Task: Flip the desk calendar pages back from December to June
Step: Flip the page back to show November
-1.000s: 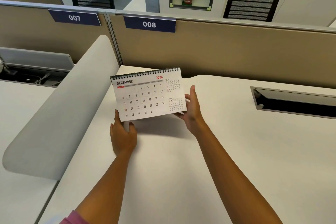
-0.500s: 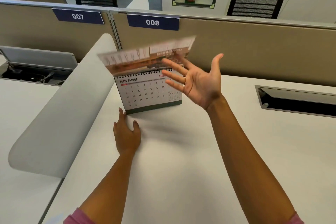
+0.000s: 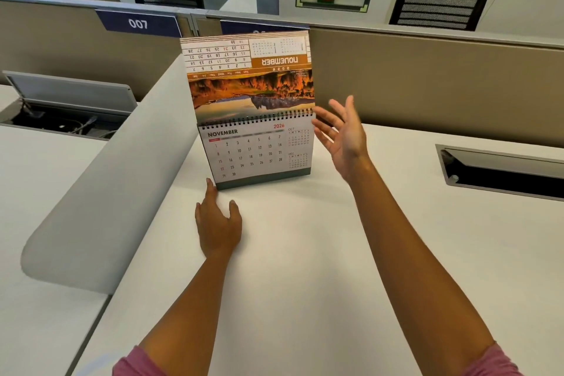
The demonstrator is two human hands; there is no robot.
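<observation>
Calendar (image 3: 258, 151) stands near the desk's (image 3: 305, 253) back edge, November showing. One page (image 3: 248, 76) stands straight up, maybe mid-flip. Its foot is steadied by the left hand (image 3: 218, 223), fingers flat; right hand (image 3: 343, 134) is spread, empty. Next, November must be pinched and turned.

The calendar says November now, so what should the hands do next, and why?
Probably let the raised page fall behind the spiral binding, then the open right hand lifts the November page by its lower edge. June is several pages away, and the left hand steadies the calendar's base.
</observation>
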